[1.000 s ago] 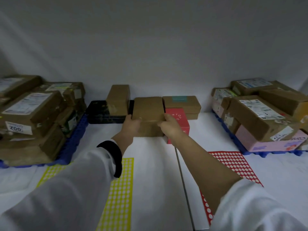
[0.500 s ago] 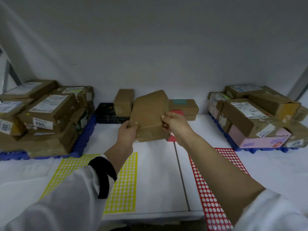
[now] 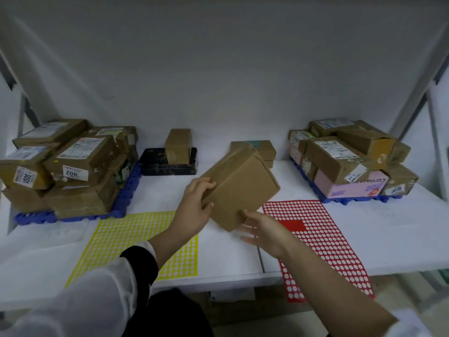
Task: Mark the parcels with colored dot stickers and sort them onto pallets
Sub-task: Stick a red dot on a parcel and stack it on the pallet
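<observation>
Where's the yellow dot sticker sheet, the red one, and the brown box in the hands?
Yellow sheet of dot stickers (image 3: 126, 237): head view, middle of the sheet.
Red sheet of dot stickers (image 3: 328, 239): head view, middle, right of the arm.
Plain brown cardboard box (image 3: 243, 188): head view, its large facing side.

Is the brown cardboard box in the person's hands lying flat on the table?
No, the brown cardboard box is tilted in the air, gripped by the left hand, right hand at its corner.
</observation>
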